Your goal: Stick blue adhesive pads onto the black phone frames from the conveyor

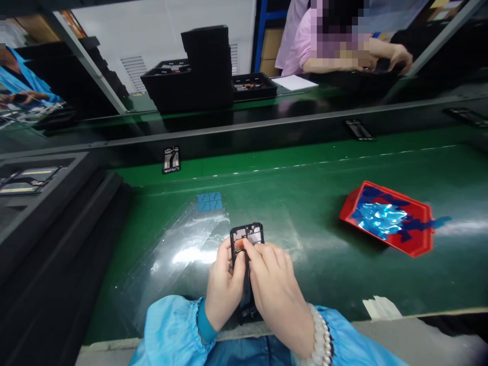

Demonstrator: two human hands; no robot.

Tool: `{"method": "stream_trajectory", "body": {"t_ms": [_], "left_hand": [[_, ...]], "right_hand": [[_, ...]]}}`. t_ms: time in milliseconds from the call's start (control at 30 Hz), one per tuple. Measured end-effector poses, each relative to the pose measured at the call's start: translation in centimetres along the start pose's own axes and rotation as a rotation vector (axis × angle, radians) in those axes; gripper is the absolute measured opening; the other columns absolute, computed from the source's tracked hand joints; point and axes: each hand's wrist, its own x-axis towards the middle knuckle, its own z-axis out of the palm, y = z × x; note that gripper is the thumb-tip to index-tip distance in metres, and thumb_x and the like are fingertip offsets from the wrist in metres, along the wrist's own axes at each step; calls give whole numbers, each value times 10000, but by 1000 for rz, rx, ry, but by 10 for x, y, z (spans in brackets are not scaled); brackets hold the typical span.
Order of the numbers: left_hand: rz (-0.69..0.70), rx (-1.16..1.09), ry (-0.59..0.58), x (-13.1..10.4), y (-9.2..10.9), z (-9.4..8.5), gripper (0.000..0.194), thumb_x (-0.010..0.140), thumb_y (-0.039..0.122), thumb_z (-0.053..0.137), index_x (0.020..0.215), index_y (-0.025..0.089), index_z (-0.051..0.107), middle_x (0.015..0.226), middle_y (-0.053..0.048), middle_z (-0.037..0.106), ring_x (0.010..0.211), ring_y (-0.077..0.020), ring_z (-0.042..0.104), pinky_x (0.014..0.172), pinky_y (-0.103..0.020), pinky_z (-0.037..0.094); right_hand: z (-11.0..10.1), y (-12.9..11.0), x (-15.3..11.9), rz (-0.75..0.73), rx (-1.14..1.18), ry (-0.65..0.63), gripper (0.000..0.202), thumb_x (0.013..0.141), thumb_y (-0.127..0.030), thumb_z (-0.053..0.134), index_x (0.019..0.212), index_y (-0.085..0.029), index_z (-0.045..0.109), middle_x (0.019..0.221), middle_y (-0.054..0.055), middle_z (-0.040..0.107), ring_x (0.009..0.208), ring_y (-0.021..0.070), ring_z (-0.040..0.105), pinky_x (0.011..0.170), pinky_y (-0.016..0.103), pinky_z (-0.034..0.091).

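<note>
An opened phone with its inner parts exposed stands tilted above the green bench, close to my body. My left hand grips it along the left side, thumb resting on the inside. From the right, my right hand closes over the phone, its fingertips pressing by a small orange piece in the upper half. Those fingers hide much of the phone's middle. Beyond it lies a clear plastic sheet with several small blue stickers at its far end.
Right of my hands sits a red bin with shiny blue film scraps. Phone frames lie along the far ledge. Black foam trays stack up at left. Across the bench, a person in pink works near black trays.
</note>
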Motion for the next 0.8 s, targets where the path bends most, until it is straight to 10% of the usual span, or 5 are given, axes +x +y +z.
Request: {"method": "stream_trajectory", "body": {"t_ms": [800], "left_hand": [[35, -167, -206, 9, -8, -2, 364, 881, 274, 486, 1244, 248, 514, 1236, -26, 610, 1151, -189, 555, 974, -294, 442]], "right_hand": [[-29, 65, 42, -634, -103, -24, 236, 892, -197, 458, 1056, -259, 617, 1030, 11, 598, 1030, 210, 426, 997, 411, 287]]}}
